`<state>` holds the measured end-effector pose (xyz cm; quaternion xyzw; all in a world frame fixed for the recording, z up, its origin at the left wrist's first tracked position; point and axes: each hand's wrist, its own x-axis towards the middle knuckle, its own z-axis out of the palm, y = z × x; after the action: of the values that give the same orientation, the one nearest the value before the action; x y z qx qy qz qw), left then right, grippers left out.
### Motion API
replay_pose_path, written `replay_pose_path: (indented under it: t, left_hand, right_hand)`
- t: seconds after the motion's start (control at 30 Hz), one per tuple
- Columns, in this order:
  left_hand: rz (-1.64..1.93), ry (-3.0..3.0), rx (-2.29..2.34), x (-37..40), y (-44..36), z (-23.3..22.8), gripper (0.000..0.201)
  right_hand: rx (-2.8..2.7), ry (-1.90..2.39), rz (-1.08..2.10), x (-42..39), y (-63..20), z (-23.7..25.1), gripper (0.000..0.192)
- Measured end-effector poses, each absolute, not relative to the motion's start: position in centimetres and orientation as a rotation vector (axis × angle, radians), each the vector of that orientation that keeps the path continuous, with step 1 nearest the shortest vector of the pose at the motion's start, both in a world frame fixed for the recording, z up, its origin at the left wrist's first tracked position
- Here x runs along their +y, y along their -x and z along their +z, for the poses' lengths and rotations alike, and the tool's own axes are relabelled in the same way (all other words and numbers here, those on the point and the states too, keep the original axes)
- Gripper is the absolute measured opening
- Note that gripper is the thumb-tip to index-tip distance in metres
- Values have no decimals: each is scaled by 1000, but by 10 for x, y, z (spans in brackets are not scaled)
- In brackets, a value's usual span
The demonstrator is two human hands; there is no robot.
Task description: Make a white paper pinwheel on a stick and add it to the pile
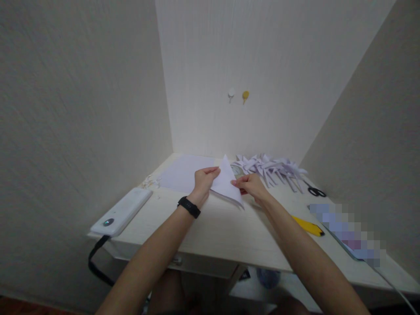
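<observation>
A white sheet of paper (226, 181), folded into a triangle, is held up a little above the desk between both hands. My left hand (205, 178), with a black watch on the wrist, pinches its left side, thumb on top. On the right edge my right hand (247, 184) grips the paper between thumb and fingers. Behind and to the left lies a stack of flat white paper (183, 173). Several folded paper pinwheels (265, 166) are heaped at the back right, past my right hand. A roundish, pale object (236, 170) is partly hidden behind the held paper.
Black-handled scissors (316, 191) lie at the right. Near my right forearm is a yellow cutter (308, 226), beside a blurred device with a cable (344, 232). A white box-shaped device (123, 212) with a black strap sits at the left edge, near paper scraps (151, 180).
</observation>
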<state>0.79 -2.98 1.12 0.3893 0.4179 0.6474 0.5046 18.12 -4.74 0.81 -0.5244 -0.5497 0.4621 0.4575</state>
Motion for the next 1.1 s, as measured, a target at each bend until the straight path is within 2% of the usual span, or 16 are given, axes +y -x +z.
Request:
replay_pose_path:
  t: [0.27,0.57,0.73,0.83,1.1]
  left_hand:
    - [1605,-958,1017,-27,-4,11,25]
    - [1482,-1016,1008,-30,-2,13,64]
    - [1163,-1101,944,-31,1,12,40]
    - [1170,-1107,981,-32,1,12,32]
    - [1274,-1075,965,-30,1,12,32]
  right_hand:
    - [-1325,1323,1161,-48,-183,10,29]
    - [-1361,1243,1118,-40,-189,3,35]
    - [-1390,1228,1124,-41,-190,4,35]
    - [-1401,1256,1153,-42,-190,5,34]
    - [-1396,1294,1139,-43,-189,5,26]
